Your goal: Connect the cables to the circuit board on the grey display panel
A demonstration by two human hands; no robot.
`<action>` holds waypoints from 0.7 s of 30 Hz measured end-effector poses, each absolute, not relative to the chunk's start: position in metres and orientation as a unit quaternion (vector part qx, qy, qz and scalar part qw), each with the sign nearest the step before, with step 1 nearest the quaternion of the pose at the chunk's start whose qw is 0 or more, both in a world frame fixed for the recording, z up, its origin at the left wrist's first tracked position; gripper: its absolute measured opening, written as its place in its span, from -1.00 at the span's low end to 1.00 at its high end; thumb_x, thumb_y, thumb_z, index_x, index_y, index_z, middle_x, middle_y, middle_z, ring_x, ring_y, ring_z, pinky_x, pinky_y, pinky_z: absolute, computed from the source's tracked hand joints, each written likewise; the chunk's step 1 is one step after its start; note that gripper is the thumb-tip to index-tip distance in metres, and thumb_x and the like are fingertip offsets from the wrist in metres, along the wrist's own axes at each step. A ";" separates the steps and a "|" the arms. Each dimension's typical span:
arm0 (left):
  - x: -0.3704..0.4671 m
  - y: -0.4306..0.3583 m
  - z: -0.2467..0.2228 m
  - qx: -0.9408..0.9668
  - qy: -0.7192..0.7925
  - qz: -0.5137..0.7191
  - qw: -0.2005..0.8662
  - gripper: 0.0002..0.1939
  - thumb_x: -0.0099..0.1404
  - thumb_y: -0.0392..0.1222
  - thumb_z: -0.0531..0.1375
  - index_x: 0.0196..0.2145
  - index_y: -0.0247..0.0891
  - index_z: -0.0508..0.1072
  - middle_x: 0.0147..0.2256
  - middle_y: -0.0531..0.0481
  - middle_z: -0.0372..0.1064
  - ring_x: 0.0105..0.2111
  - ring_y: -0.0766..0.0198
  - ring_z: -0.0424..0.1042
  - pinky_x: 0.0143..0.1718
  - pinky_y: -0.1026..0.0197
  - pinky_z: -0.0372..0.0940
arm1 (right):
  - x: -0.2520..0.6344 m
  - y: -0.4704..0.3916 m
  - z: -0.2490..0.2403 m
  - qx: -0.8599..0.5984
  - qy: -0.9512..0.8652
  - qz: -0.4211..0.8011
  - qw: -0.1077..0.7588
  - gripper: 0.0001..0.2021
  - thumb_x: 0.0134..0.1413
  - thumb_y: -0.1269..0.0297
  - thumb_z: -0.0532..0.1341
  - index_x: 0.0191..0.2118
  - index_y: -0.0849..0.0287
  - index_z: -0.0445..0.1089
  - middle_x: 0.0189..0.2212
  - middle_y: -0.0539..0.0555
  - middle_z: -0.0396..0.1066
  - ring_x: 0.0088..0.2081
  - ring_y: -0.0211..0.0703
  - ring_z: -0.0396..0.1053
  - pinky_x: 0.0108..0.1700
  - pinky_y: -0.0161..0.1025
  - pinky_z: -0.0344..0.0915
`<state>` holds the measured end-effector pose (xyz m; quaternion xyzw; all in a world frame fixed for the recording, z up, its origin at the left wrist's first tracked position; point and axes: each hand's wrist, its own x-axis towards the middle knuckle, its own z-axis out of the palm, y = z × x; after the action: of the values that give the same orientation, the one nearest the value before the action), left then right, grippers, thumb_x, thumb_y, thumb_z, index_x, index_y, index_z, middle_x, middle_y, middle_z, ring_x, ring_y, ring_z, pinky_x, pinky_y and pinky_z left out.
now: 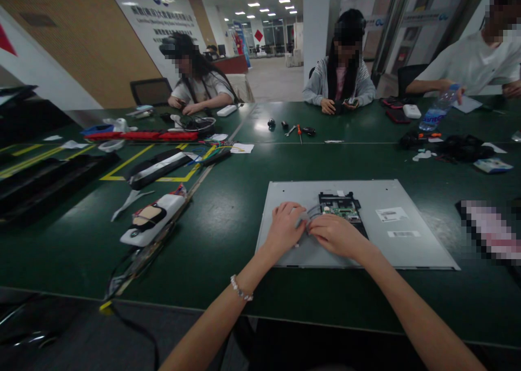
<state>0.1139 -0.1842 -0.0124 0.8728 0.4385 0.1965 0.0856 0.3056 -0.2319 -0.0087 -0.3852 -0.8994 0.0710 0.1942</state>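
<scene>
On the smooth dark-green bench (228,224) lies a flat silver metal panel (382,249), which pushing could shift. The left hand (288,225) and right hand (337,235) meet beside its green circuit board (342,212); tugging could strain the thin grey cables (313,212). Whether the curled fingers (321,225) pinch them is unclear.

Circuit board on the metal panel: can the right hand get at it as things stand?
Likely yes. The right hand is right by the circuit board, whose far part lies uncovered. Nothing seems to block it, though its fingertips are at the grey cable.
</scene>
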 end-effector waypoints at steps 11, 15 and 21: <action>0.116 -0.187 -0.016 0.879 0.433 0.180 0.086 -0.77 0.28 -0.31 0.17 -0.12 -0.18 0.48 -0.07 -0.05 0.43 0.01 0.10 0.31 0.03 0.00 0.14 | 0.307 -0.230 -0.012 -0.392 -0.900 0.070 0.179 -0.79 0.19 0.48 0.14 -0.20 0.21 0.53 -0.17 0.14 0.54 -0.11 -0.07 0.44 0.07 -0.07 0.28; 0.117 -0.187 -0.017 0.873 0.448 0.173 0.085 -0.74 0.25 -0.26 0.21 -0.08 -0.17 0.46 -0.05 -0.06 0.43 0.02 0.07 0.31 0.06 -0.03 0.12 | 0.306 -0.231 -0.011 -0.397 -0.899 0.079 0.168 -0.79 0.21 0.47 0.13 -0.20 0.20 0.52 -0.18 0.14 0.54 -0.12 -0.06 0.44 0.06 -0.07 0.28; 0.117 -0.187 -0.016 0.870 0.451 0.174 0.100 -0.74 0.25 -0.23 0.21 -0.08 -0.16 0.44 -0.05 -0.05 0.42 0.04 0.05 0.31 0.17 -0.14 0.00 | 0.302 -0.235 -0.002 -0.412 -0.893 0.087 0.159 -0.78 0.24 0.42 0.10 -0.20 0.23 0.51 -0.20 0.15 0.53 -0.16 -0.06 0.43 0.03 -0.08 0.29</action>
<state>0.1173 -0.1871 -0.0159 0.8697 0.4509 0.1739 0.1003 0.3015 -0.2347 -0.0019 -0.4121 -0.8929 0.0872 0.1591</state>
